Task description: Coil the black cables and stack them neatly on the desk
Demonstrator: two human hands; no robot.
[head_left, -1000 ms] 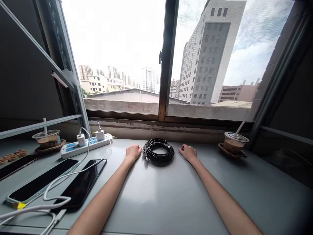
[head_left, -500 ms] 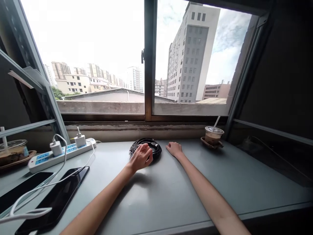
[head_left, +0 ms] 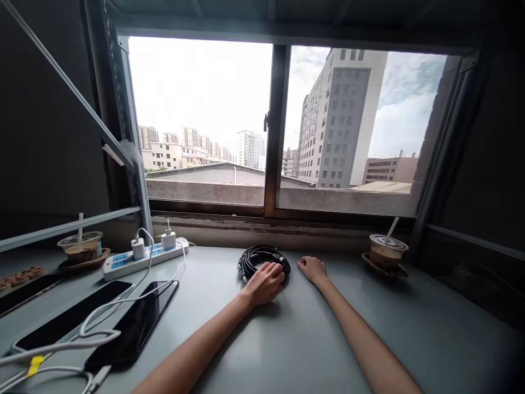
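A coil of black cable (head_left: pixel 255 255) lies flat on the grey desk, its pale plug end showing near the top right of the loop. Over the coil's near side rests my left hand (head_left: pixel 266 283), back upward, with its fingers curled closed around the near strands; the fingertips are partly hidden. My right hand (head_left: pixel 313 270) is a loose fist on the desk, just right of the coil and apart from it. Nothing shows in its fingers.
At left, a white power strip (head_left: pixel 123 269) holds two chargers with white cables running over two black phones (head_left: pixel 139 323). Lidded drink cups stand at right (head_left: pixel 385 251) and left (head_left: pixel 79 250). Metal shelf posts frame the window behind the desk.
My left hand has come down from above the coil onto its near edge, the fingers curling over it. My right hand stays a fist. The view has tilted up and turned left.
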